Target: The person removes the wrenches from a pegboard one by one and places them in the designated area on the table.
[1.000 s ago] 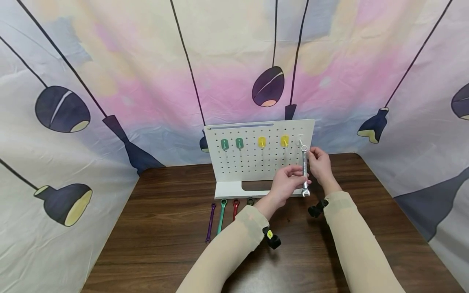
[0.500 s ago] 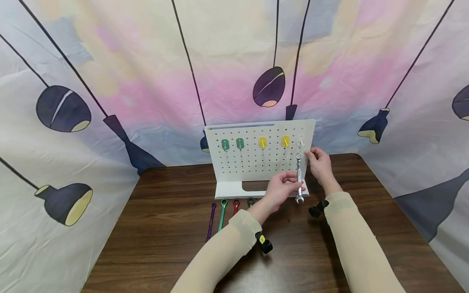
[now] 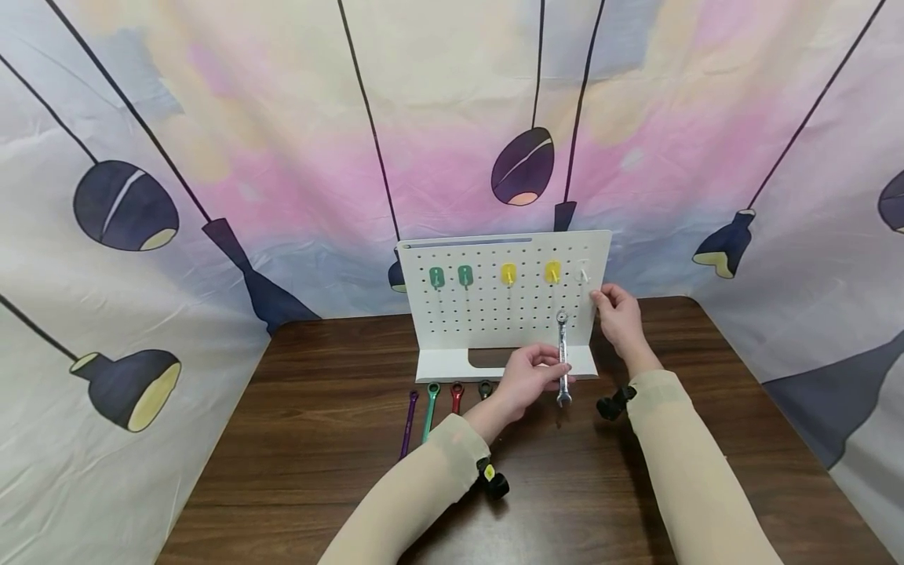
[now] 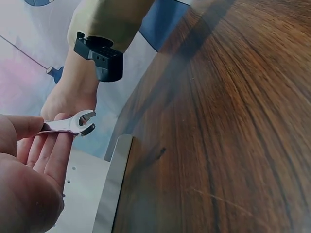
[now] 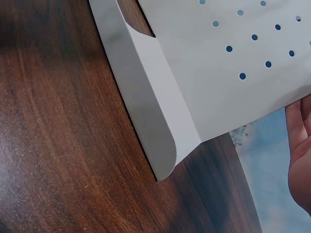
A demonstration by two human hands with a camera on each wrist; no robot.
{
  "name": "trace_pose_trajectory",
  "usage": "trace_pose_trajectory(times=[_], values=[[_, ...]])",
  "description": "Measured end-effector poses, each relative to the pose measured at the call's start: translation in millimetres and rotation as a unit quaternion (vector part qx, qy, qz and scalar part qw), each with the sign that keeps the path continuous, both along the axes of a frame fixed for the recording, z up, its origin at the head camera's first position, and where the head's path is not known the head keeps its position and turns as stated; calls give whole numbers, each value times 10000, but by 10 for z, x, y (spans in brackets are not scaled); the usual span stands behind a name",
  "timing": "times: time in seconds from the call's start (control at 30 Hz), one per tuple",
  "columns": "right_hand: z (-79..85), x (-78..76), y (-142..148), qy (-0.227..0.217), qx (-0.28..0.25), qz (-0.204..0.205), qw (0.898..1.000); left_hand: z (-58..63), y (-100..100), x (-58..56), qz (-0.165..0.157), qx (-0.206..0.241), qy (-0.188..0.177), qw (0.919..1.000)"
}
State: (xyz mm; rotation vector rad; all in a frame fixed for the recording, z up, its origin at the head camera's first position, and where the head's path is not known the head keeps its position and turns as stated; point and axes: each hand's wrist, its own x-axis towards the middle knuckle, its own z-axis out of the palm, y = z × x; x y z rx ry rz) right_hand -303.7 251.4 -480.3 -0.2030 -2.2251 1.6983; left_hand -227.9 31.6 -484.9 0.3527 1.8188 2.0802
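Note:
My left hand (image 3: 524, 384) holds a silver combination wrench (image 3: 563, 349) nearly upright in front of the pegboard's lower right part, its ring end up. In the left wrist view the thumb presses the wrench (image 4: 60, 127) against the fingers, with the open jaw sticking out. My right hand (image 3: 623, 322) pinches the right edge of the white pegboard (image 3: 452, 339), thumb in front. In the right wrist view, the fingers of that hand (image 5: 302, 167) reach behind the board. A clear hook (image 3: 582, 272) sits on the board near this hand.
Green hooks (image 3: 437, 278) and yellow hooks (image 3: 508, 275) line the board's upper part. Before its base lie a purple wrench (image 3: 409, 424), a teal wrench (image 3: 430, 412), a red wrench (image 3: 457, 399) and a dark wrench (image 3: 485, 389), some partly behind the left arm. A patterned cloth hangs behind the table.
My left hand has drawn the silver wrench down and to the left, away from the clear hook. My right hand stays at the board's edge.

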Motion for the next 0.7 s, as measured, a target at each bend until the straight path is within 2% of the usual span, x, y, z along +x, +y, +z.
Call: trace_pose_trajectory(times=[0.27, 0.53, 0.7], values=[[11, 13, 3, -12, -42, 67, 10000, -88, -148, 23, -154, 17, -27, 9999], [23, 10, -6, -51, -106, 101, 9999, -116, -323, 45, -259, 57, -89, 9996], [18, 11, -4, -86, -14, 60, 9999, -129, -424, 59, -312, -107, -21, 9995]])
